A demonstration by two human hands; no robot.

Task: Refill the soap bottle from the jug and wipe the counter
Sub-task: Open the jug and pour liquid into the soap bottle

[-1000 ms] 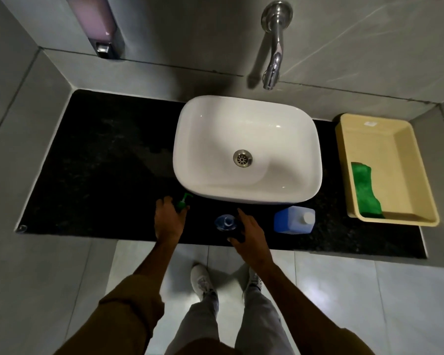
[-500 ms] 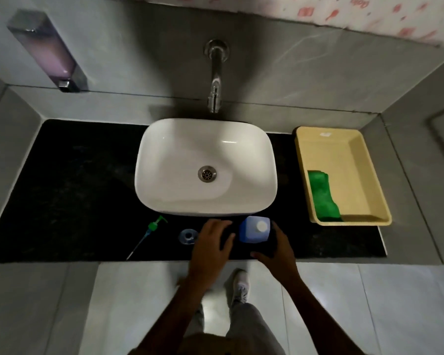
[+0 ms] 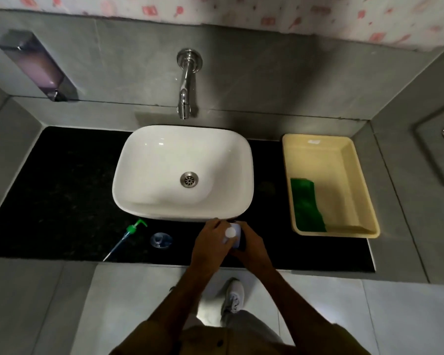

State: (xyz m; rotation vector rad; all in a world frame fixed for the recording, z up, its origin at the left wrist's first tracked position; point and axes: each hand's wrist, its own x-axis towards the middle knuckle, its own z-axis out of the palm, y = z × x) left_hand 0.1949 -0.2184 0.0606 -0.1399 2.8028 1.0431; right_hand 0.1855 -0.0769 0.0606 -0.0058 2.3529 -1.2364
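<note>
Spanning the alcove between grey tiled walls: a black speckled stone counter (image 3: pixel 62 190). Sitting at its middle against the back wall, under a chrome wall-mounted tap (image 3: pixel 185 85): a white rounded-rectangle ceramic basin (image 3: pixel 182 172). Resting at the right end of the counter, reaching from the back edge to near the front edge: a pale yellow rectangular plastic tray (image 3: pixel 344 165), holding a folded green cloth (image 3: pixel 305 206) along its left wall at the near end. Hanging on the left part of the back wall: a wall soap dispenser with pinkish liquid (image 3: pixel 36 67). Standing at the front edge of the counter, just before the basin's right front corner: a blue plastic jug with a white cap (image 3: pixel 235 234). Gripping the jug from the left with fingers curled around it near the cap: the left hand (image 3: pixel 212 248). Clasping the jug from the right: the right hand (image 3: pixel 253 249). Lying near the front edge, left of the hands: a green pump head with a long clear tube (image 3: pixel 128 237), tilted toward the edge. Standing between pump and hands, uncapped: a small clear blue-tinted soap bottle (image 3: pixel 160 239).
</note>
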